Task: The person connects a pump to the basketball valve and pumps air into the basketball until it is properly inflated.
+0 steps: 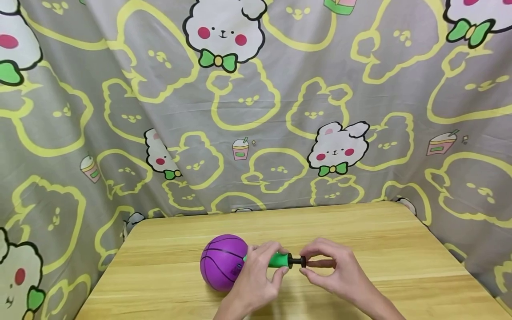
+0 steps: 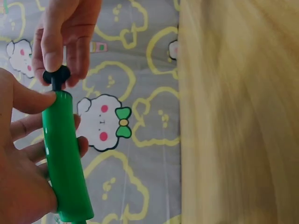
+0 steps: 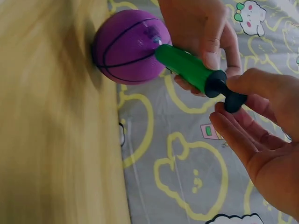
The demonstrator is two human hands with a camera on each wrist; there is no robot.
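Observation:
A purple ball (image 1: 224,262) with black basketball lines sits on the wooden table. My left hand (image 1: 258,278) grips the green barrel of a small hand pump (image 2: 67,158), its tip pointing at the ball. In the right wrist view a short pale needle shows between the pump's green end (image 3: 180,63) and the ball (image 3: 128,46). My right hand (image 1: 336,266) pinches the black plunger handle (image 1: 303,262) at the other end with thumb and fingertips. A short length of black rod shows between handle and barrel.
The light wooden table (image 1: 380,235) reaches back to a grey curtain (image 1: 276,106) printed with yellow outlines and white cartoon bears. The curtain also hangs along both sides of the table.

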